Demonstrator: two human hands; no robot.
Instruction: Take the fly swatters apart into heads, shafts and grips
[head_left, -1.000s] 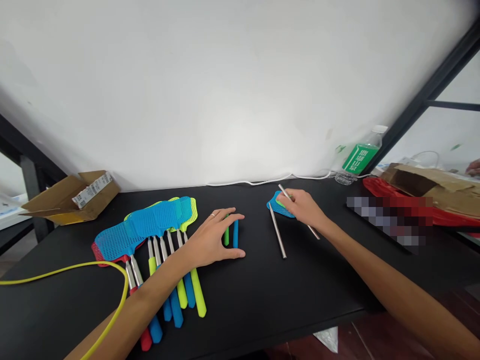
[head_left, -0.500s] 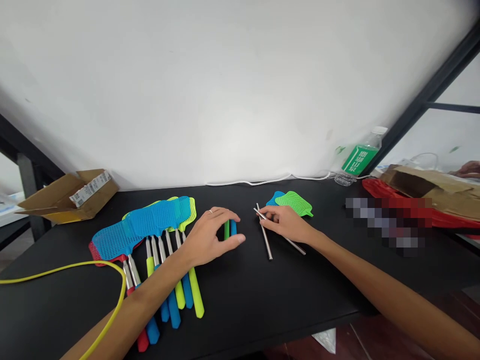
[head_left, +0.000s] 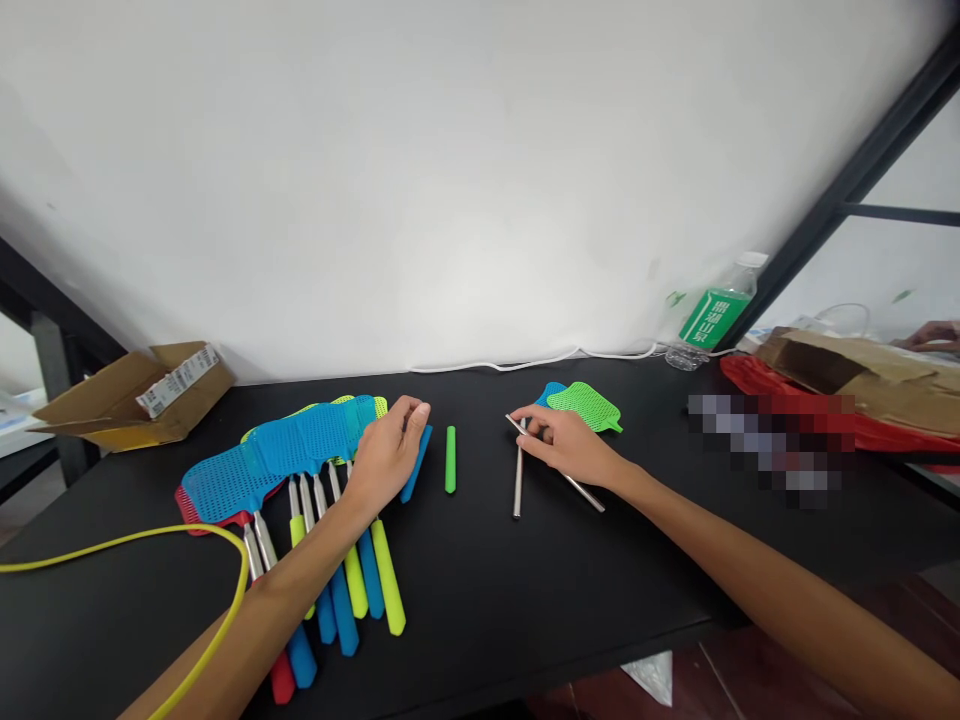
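My left hand (head_left: pixel 390 445) is closed, its fingers pinched at the top of a short blue handle (head_left: pixel 416 467), which tilts beside the palm. A matching green handle (head_left: pixel 450 460) lies just to the right on the black table. My right hand (head_left: pixel 566 442) grips a thin metal rod (head_left: pixel 585 495) that slants down to the right beneath it. A second metal rod (head_left: pixel 517 485) lies on the table by the fingertips. Behind the right hand are a green fly swatter head (head_left: pixel 589 403) and a partly covered blue swatter head (head_left: pixel 553 391).
Several assembled fly swatters (head_left: pixel 285 440) lie overlapped at left, partly under my left forearm. A yellow cable (head_left: pixel 244 570) loops across that side. An open cardboard box (head_left: pixel 150 400) stands back left. At right are a plastic bottle (head_left: pixel 712 315) and a red bag (head_left: pixel 795 405) with cardboard.
My left hand has moved left and closed on the blue handle, drawing it away from the green one. The right hand stays nearly in place, while the lying rod has swung slightly.
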